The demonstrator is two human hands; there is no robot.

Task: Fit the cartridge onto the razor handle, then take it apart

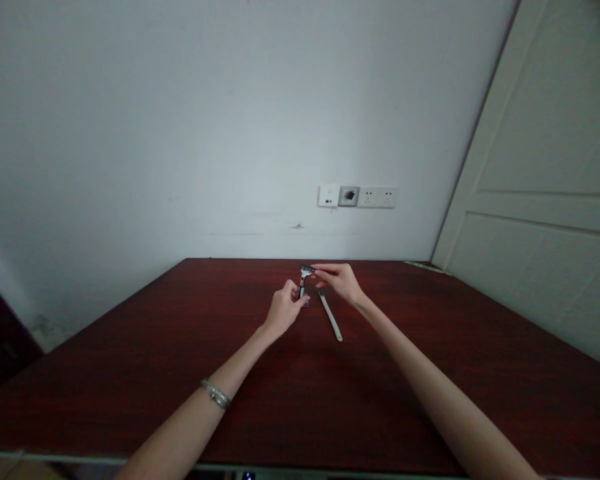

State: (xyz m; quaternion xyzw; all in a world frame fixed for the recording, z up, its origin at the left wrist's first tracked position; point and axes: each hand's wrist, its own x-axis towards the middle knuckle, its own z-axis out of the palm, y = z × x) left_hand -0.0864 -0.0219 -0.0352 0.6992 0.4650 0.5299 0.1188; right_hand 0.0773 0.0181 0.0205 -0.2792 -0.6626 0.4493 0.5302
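Upright over the table, a razor [303, 278] with a silver neck and dark head is held between both hands. The fingers of my left hand [283, 308] are closed around its handle. At the razor's head, the thumb and fingertips of my right hand [343, 282] pinch the right end. Just below my right hand lies a slim white-handled brush [331, 317], its dark tip pointing away from me. A small greyish piece [306, 303] shows by my left thumb; whether it belongs to the razor I cannot tell.
The dark red wooden table [300, 407] reaches back to a pale wall [240, 133]. Sockets and switches [357, 196] sit on that wall above the table. A white panelled door [545, 220] stands along the right side. A thin flat strip [427, 267] lies at the far right corner.
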